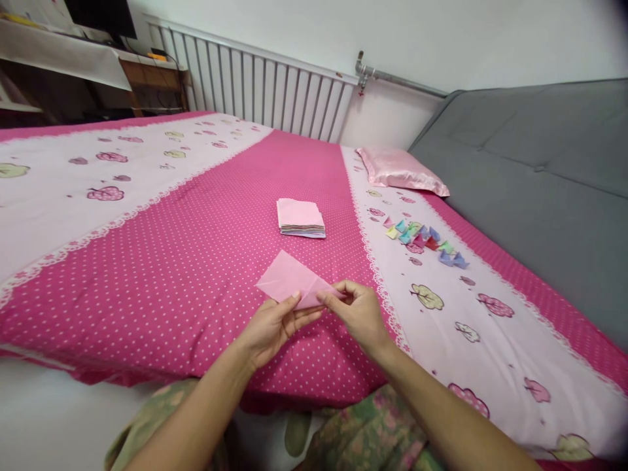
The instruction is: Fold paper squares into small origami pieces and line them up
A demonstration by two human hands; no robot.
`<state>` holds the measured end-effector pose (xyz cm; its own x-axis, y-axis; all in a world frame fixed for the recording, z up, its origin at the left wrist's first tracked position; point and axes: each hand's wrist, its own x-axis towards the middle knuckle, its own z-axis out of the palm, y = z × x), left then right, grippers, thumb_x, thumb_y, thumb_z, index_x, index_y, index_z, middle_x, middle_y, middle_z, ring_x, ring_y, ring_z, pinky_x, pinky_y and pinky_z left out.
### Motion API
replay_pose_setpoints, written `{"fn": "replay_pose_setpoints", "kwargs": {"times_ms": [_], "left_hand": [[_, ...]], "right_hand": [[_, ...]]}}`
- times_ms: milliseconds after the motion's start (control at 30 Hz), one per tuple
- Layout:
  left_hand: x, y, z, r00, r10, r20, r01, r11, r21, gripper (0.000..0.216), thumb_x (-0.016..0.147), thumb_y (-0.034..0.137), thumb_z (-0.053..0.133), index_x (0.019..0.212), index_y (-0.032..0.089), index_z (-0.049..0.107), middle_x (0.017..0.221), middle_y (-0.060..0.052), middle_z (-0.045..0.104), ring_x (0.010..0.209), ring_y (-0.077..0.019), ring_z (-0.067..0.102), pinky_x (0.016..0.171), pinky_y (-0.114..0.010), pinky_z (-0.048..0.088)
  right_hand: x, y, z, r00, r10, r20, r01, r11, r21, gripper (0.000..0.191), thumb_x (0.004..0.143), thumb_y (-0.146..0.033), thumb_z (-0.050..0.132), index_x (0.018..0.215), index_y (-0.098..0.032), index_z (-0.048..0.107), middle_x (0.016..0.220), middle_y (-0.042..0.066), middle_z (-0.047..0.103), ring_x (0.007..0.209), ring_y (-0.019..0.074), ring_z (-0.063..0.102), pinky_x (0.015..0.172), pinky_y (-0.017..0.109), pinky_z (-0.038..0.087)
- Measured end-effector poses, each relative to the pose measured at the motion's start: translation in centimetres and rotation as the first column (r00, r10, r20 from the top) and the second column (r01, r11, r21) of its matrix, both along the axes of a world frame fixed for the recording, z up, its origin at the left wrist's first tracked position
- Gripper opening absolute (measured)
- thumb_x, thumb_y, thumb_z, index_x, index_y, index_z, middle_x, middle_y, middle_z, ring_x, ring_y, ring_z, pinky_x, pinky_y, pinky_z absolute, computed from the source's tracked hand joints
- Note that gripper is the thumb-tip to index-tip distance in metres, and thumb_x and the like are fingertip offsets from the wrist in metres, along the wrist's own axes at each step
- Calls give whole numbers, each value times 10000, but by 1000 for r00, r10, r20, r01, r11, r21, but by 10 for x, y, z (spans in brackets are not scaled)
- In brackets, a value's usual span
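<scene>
A pink sheet of paper (289, 278), partly folded into a triangle, is held just above the pink dotted bedspread (196, 261). My left hand (269, 327) pinches its near edge from below. My right hand (358, 311) pinches the paper's right corner between thumb and fingers. Beyond my hands, a stack of square paper sheets (300, 218) with a pink one on top lies on the bed. To the right, several small folded paper pieces (424, 242) in mixed colours lie in a loose row on the lighter strip of the bedspread.
A pink satin pillow (400, 171) lies at the far right of the bed. A grey sofa (540, 183) borders the bed's right side. A white radiator (260, 85) lines the far wall, with a wooden shelf (147, 78) at the far left. My patterned trousers (363, 432) are below.
</scene>
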<state>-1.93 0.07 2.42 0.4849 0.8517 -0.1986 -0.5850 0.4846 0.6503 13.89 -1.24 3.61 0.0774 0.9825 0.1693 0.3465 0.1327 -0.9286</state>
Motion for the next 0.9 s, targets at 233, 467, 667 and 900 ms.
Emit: {"fn": "replay_pose_setpoints", "kwargs": {"times_ms": [233,467,667,900], "left_hand": [[2,-4,1,992,26,-124,-11,993,117,278,681,153,686,954,113,655,1042,-126,662,972,-223,613,843,-280,496],[6,-5,-3,974,84,-209,-65,993,98,221,667,159,696,884,122,683,969,-104,689,852,-172,649,744,-216,514],[6,-7,1,981,81,-178,-75,996,41,138,663,133,694,796,94,694,892,-102,706,814,-155,651,733,-203,516],[5,-6,-1,987,70,-145,-64,997,42,126,668,132,690,788,95,692,857,-99,712,767,-152,663,707,-203,525]], "right_hand": [[-4,-2,3,992,-65,105,63,998,23,301,701,-429,613,618,-140,592,554,-7,541,514,101,454,486,219,355],[-7,-5,3,989,-88,116,84,996,39,275,701,-396,613,587,-154,548,544,-24,503,517,97,437,495,218,340],[-9,-5,4,995,-99,26,98,994,45,291,652,-385,667,595,-174,475,529,-57,427,488,82,384,458,204,312],[-9,-2,4,970,-74,-232,77,997,3,323,601,-332,727,767,-175,498,659,-27,526,594,109,528,518,206,434]]}}
